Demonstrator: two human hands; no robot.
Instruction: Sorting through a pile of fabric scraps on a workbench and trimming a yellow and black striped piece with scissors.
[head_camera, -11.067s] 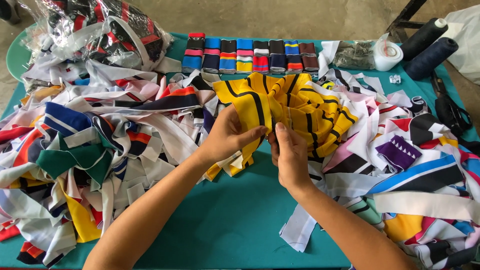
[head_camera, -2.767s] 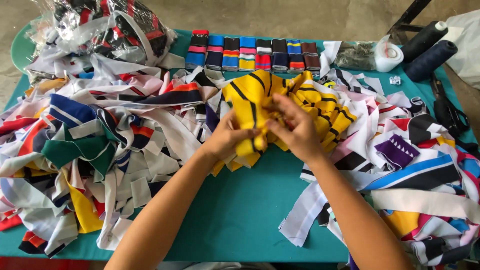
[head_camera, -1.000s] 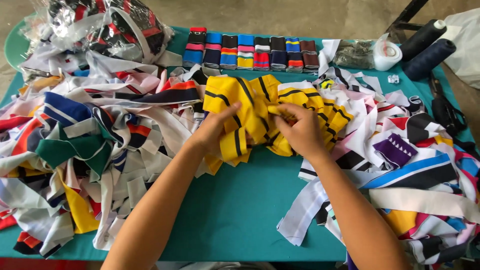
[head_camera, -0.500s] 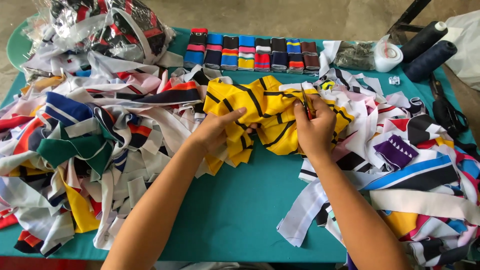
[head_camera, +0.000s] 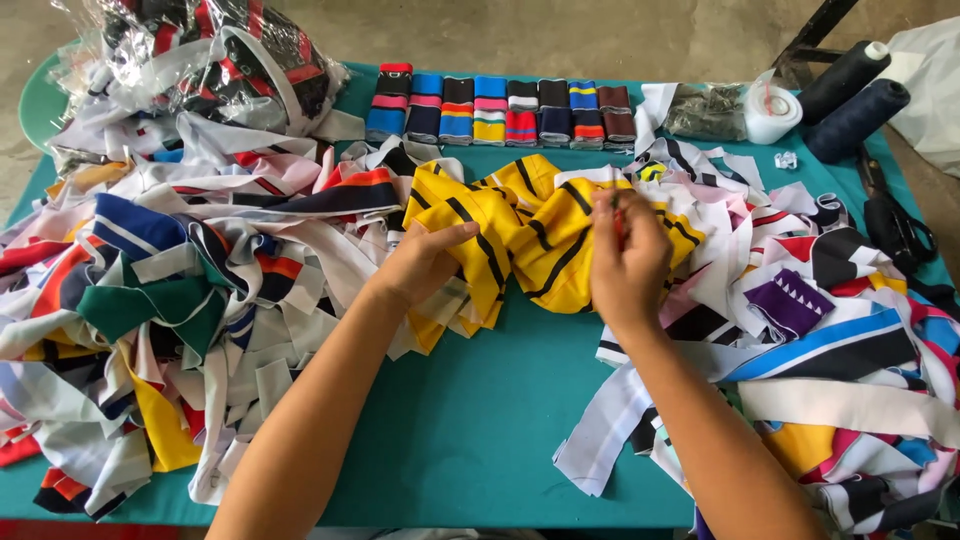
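I'm mid-sort on the yellow striped cloth (head_camera: 540, 235) at mid-worktop (head_camera: 470, 420): left hand (head_camera: 425, 262) lies flat and open on it, right hand (head_camera: 628, 255) has a pinching grip on its top edge; next I'd say lift one strip free.

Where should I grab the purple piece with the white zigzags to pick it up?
Pinch the purple piece at its lower right end, coming from above. It lies flat on top of the white strips, and that end looks free, with nothing lying over it. The right hand is closest to it.
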